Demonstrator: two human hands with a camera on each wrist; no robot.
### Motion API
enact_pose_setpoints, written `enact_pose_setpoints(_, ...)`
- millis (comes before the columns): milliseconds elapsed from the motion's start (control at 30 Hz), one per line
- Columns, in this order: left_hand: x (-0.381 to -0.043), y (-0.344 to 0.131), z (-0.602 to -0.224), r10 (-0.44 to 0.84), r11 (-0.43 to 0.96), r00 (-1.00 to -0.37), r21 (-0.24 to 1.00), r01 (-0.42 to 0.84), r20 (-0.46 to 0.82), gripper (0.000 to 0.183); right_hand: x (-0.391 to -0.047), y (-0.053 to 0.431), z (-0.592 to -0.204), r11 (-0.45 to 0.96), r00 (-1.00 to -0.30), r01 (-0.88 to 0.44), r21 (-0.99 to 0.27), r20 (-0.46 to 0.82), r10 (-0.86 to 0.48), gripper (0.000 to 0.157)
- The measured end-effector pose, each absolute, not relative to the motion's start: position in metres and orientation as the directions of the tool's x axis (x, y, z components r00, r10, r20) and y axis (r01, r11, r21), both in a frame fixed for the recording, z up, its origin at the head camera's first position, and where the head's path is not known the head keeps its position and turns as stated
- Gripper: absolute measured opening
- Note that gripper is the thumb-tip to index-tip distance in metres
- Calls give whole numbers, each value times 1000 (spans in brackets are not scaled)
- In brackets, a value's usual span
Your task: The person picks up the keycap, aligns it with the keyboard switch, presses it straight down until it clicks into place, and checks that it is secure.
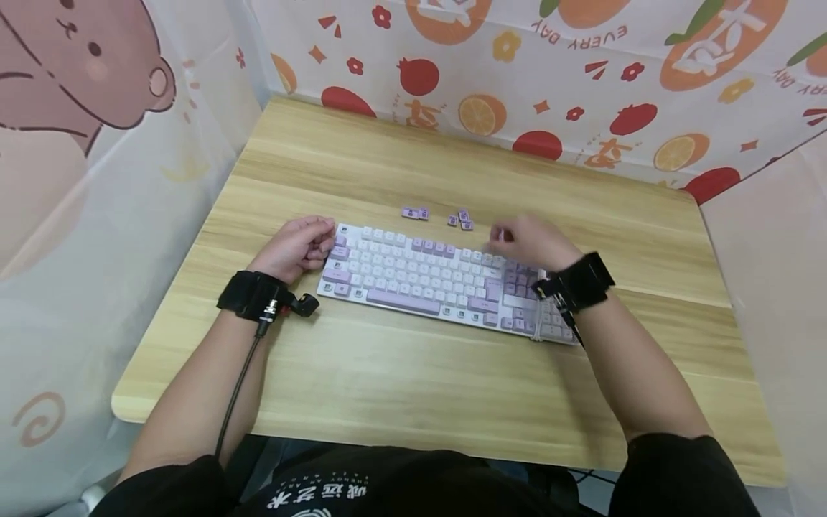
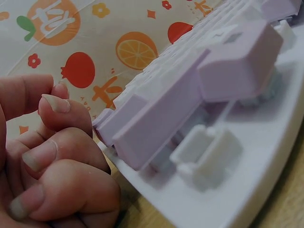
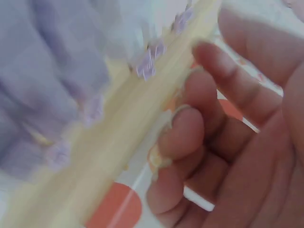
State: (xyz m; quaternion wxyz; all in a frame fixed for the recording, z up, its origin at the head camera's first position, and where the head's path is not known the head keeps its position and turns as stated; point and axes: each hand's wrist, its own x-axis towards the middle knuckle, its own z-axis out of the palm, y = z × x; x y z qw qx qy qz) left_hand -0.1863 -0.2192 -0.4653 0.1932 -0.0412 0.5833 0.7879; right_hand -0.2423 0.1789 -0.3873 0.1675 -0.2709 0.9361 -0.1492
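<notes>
A white and lilac keyboard lies across the table. At its upper left corner is my left hand, fingers bent against the keyboard's edge; no separate object shows in it. In the left wrist view, a bare white switch mount shows beside a lilac keycap. Over the keyboard's upper right edge hovers my right hand, blurred, its fingers loosely bent. In the right wrist view, nothing shows between its thumb and forefinger. Several loose purple keycaps lie behind the keyboard, left of the right hand.
A white tied cable lies over the keyboard's right part. Both wrists wear black straps with cameras. Behind the wooden table hangs a fruit-printed cloth; a bear-printed one hangs at left.
</notes>
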Motion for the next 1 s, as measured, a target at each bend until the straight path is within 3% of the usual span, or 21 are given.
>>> enact_pose_setpoints(133,-185,-219,-466,275,-245,-915,899,-364,-295,26,-272,154,-381,814,-795,-514,-270,-207,-571,24)
enact_pose_setpoints(333,-180,-221,-465,258,-225,-917,903,-365,-306,27,-301,122,-382,828,-769,-525,-197,-306,-561,36)
enact_pose_setpoints(600,-181,-221,-460,245,-194,-924,919,-344,-294,28,-321,104,-398,856,-766,-501,-129,-394,-508,25)
enact_pose_setpoints(733,-181,-221,-460,246,-193,-924,919,-344,-294,28,-323,100,-403,851,-769,-503,-152,-371,-521,16)
enact_pose_setpoints(1000,-180,-225,-461,247,-202,-925,918,-341,-289,28,-323,99,-403,864,-778,-430,-261,-378,-502,14)
